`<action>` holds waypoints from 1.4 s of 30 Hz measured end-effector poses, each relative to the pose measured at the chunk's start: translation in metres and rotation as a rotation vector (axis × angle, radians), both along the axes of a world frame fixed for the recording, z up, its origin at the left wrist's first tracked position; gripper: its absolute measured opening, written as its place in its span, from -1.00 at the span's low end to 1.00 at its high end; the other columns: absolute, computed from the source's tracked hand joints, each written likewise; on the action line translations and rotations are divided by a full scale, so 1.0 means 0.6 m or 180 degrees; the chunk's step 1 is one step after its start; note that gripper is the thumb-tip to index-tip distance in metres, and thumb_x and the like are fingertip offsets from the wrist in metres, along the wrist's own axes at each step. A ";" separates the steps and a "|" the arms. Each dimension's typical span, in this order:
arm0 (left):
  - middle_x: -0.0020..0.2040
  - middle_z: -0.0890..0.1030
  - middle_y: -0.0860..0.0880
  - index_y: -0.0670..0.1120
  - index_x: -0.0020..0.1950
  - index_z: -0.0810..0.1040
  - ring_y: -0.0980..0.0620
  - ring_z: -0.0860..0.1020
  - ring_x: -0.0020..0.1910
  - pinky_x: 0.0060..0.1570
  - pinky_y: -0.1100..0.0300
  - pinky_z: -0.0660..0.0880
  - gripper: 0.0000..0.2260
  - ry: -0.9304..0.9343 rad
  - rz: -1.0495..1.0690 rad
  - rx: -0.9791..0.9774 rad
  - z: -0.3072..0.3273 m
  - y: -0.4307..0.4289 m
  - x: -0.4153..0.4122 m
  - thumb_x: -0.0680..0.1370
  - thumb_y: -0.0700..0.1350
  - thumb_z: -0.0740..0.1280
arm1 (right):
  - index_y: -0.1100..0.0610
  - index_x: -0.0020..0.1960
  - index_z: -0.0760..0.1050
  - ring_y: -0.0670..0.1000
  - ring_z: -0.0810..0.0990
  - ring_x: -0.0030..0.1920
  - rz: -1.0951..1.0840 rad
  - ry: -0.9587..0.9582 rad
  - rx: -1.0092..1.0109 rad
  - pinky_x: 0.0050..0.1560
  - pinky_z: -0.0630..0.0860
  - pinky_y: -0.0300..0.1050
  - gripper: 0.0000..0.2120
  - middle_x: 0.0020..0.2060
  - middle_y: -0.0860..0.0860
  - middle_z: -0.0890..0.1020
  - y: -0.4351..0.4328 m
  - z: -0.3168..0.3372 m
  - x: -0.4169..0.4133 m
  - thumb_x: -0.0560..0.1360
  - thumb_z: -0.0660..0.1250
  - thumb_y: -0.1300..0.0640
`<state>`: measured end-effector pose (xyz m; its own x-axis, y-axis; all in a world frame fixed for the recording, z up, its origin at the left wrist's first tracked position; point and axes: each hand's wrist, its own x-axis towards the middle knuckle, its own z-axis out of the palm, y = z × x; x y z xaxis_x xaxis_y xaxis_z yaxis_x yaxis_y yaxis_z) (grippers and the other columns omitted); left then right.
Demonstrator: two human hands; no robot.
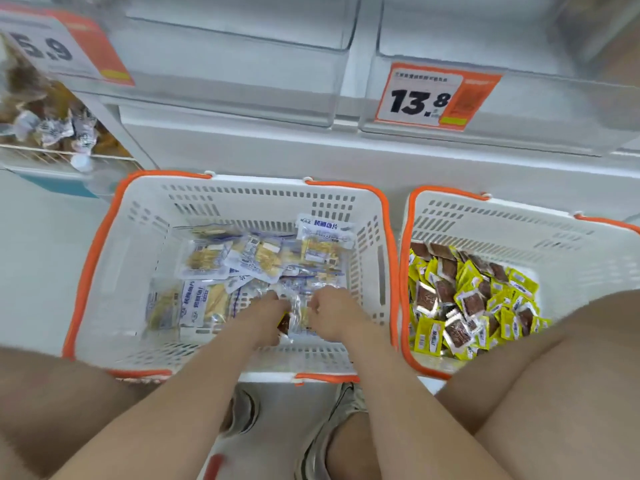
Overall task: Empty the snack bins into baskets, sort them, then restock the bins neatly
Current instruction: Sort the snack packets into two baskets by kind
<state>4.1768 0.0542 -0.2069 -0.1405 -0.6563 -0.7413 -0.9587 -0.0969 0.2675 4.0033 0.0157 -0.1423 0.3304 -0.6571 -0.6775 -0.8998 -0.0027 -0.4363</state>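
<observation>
Two white baskets with orange rims stand on the floor below the shelf. The left basket (138,216) holds several blue-and-white fish snack packets (256,254). The right basket (561,237) holds several yellow packets (464,299) with brown contents. Both my hands are down in the left basket near its front wall. My left hand (265,315) and my right hand (332,315) have curled fingers around a clear packet (294,318) between them, with a brown packet (284,322) showing under my left hand.
Two clear snack bins (242,64) sit on the shelf above, with a 13.8 price tag (436,97) on the right one. Another bin (48,116) at far left holds wrapped snacks. My knees frame both sides and my shoes (325,420) are behind the baskets.
</observation>
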 end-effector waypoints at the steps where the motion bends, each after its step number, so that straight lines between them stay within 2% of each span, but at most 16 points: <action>1: 0.30 0.37 -0.06 0.05 0.38 0.47 -0.16 0.45 0.21 0.18 -0.02 0.52 -0.47 0.0013 -0.0101 -0.0008 -0.006 -0.006 0.002 0.45 -0.26 0.47 | 0.19 -0.15 0.51 0.12 0.57 -0.28 -0.0028 0.0040 0.0054 -0.16 0.62 0.09 -0.84 -0.28 0.10 0.59 0.000 -0.012 0.003 0.58 0.25 0.17; 4: 0.28 0.39 0.02 0.08 0.31 0.48 -0.13 0.38 0.24 0.16 -0.03 0.49 -0.43 0.0186 -0.0116 -0.0096 -0.029 -0.018 0.022 0.38 -0.24 0.57 | 0.16 -0.11 0.52 0.12 0.55 -0.26 -0.0193 0.0110 0.0155 -0.17 0.52 -0.01 -0.87 -0.28 0.07 0.56 -0.001 -0.042 0.006 0.58 0.24 0.17; 7: 0.30 0.49 0.06 0.09 0.34 0.42 -0.08 0.51 0.25 0.08 -0.04 0.55 -0.36 0.0234 -0.0149 -0.0156 -0.040 -0.025 0.037 0.36 -0.12 0.64 | 0.20 -0.13 0.55 0.12 0.53 -0.25 -0.0313 0.0216 0.0228 -0.15 0.55 0.03 -0.85 -0.27 0.09 0.56 0.001 -0.068 0.007 0.56 0.24 0.20; 9: 0.25 0.52 0.06 0.07 0.31 0.45 -0.06 0.55 0.19 -0.08 0.05 0.49 -0.44 0.0092 -0.0310 -0.0253 -0.040 -0.032 0.037 0.41 -0.06 0.62 | 0.20 -0.16 0.54 0.11 0.57 -0.24 -0.0413 0.0277 0.0265 -0.09 0.63 0.09 -0.85 -0.26 0.08 0.59 0.004 -0.081 0.010 0.51 0.22 0.25; 13: 0.11 0.53 0.06 0.03 0.13 0.54 -0.03 0.56 0.07 -0.13 0.08 0.49 -0.56 0.0117 -0.0270 -0.0397 -0.050 -0.036 0.031 0.38 0.08 0.63 | 0.23 -0.14 0.58 0.13 0.63 -0.20 -0.0572 0.0272 0.0295 -0.18 0.59 -0.01 -0.83 -0.22 0.13 0.63 0.005 -0.099 0.017 0.51 0.22 0.27; 17: -0.02 0.57 0.07 0.04 -0.03 0.59 -0.02 0.58 -0.05 -0.18 0.10 0.54 -0.72 0.0171 -0.0055 -0.0401 -0.051 -0.032 0.021 0.38 0.02 0.62 | 0.12 -0.33 0.45 0.12 0.52 -0.34 -0.0676 0.0414 0.0146 -0.29 0.46 -0.10 -0.77 -0.36 0.07 0.52 0.003 -0.107 0.020 0.50 0.20 0.24; 20: -0.07 0.58 0.13 0.07 -0.14 0.61 0.02 0.60 -0.06 -0.18 0.13 0.54 -0.85 0.0302 0.0183 -0.0413 -0.052 -0.033 0.019 0.41 -0.07 0.56 | 0.10 -0.37 0.37 0.08 0.42 -0.40 -0.0747 0.0449 0.0159 -0.34 0.37 -0.14 -0.75 -0.43 0.04 0.44 -0.002 -0.109 0.021 0.46 0.18 0.27; 25: -0.15 0.65 0.11 0.02 -0.15 0.64 0.07 0.58 -0.12 -0.06 0.05 0.63 -0.90 0.0235 0.0203 -0.0250 -0.035 -0.028 0.027 0.47 -0.08 0.55 | 0.08 -0.40 0.27 0.05 0.32 -0.47 -0.0918 0.0331 0.0068 -0.38 0.31 -0.15 -0.70 -0.50 0.01 0.32 -0.014 -0.108 0.026 0.46 0.19 0.31; 27: -0.18 0.66 0.06 0.00 -0.19 0.61 0.06 0.61 -0.17 -0.07 0.01 0.64 -0.86 0.0392 0.0474 -0.0144 -0.027 -0.021 0.041 0.46 -0.15 0.55 | 0.11 -0.39 0.34 0.09 0.39 -0.46 -0.1004 0.0267 0.0037 -0.38 0.38 -0.11 -0.72 -0.48 0.04 0.41 -0.019 -0.102 0.029 0.46 0.18 0.32; 28: -0.19 0.67 0.04 0.00 -0.21 0.60 0.05 0.63 -0.18 -0.09 0.02 0.64 -0.84 0.0505 0.0652 -0.0112 -0.023 -0.019 0.050 0.46 -0.18 0.55 | 0.16 -0.34 0.46 0.12 0.51 -0.41 -0.1050 0.0197 -0.0003 -0.35 0.48 -0.07 -0.76 -0.41 0.07 0.52 -0.021 -0.099 0.030 0.48 0.20 0.31; 30: -0.18 0.66 0.02 -0.01 -0.17 0.62 0.06 0.64 -0.17 -0.17 0.14 0.57 -0.85 0.0648 0.0975 -0.0190 -0.011 -0.014 0.069 0.46 -0.20 0.56 | 0.19 -0.08 0.64 0.09 0.67 -0.21 -0.1078 0.0039 0.0013 -0.22 0.60 -0.10 -0.83 -0.17 0.08 0.67 -0.022 -0.092 0.029 0.50 0.27 0.29; 32: -0.16 0.60 0.06 -0.03 -0.06 0.65 0.07 0.64 -0.12 -0.23 0.24 0.46 -0.86 0.0651 0.1267 -0.0323 0.002 -0.011 0.086 0.48 -0.18 0.56 | 0.11 0.07 0.64 0.05 0.67 -0.12 -0.0739 -0.0198 0.0045 -0.13 0.62 -0.10 -0.77 -0.10 0.02 0.65 -0.016 -0.090 0.032 0.50 0.29 0.30; 34: -0.06 0.59 0.06 -0.04 0.01 0.66 0.04 0.64 -0.02 -0.16 0.24 0.45 -0.89 0.0478 0.1291 -0.0327 0.007 -0.005 0.099 0.54 -0.20 0.50 | 0.06 0.12 0.65 0.11 0.66 -0.03 0.0108 -0.0201 -0.0234 0.00 0.64 -0.01 -0.72 -0.08 0.02 0.64 -0.005 -0.090 0.047 0.52 0.29 0.31; 36: 0.09 0.64 -0.01 -0.02 0.05 0.65 -0.01 0.61 0.01 -0.10 0.19 0.47 -0.84 0.0197 0.1293 -0.0336 0.009 0.004 0.111 0.58 -0.26 0.38 | 0.10 0.11 0.63 0.18 0.61 0.06 0.1202 0.0131 -0.0681 0.01 0.55 -0.01 -0.73 -0.01 0.10 0.63 0.009 -0.091 0.075 0.50 0.31 0.36; 39: 0.14 0.67 -0.12 -0.06 0.32 0.57 -0.04 0.56 -0.07 -0.09 0.12 0.50 -0.73 0.0085 0.1717 -0.0822 0.021 0.017 0.133 0.63 -0.24 0.32 | 0.18 0.15 0.56 0.18 0.56 0.12 0.2191 0.0583 -0.0852 0.00 0.41 -0.01 -0.73 0.04 0.15 0.60 0.016 -0.099 0.105 0.51 0.32 0.42; 42: 0.04 0.69 -0.15 -0.11 0.44 0.52 -0.07 0.62 -0.06 0.03 0.05 0.56 -0.59 0.0432 0.2383 -0.1343 0.032 0.012 0.161 0.60 -0.18 0.46 | 0.11 0.17 0.56 0.17 0.54 0.23 0.2519 0.0995 -0.1037 0.28 0.41 0.08 -0.82 0.10 0.11 0.64 0.004 -0.115 0.109 0.58 0.37 0.09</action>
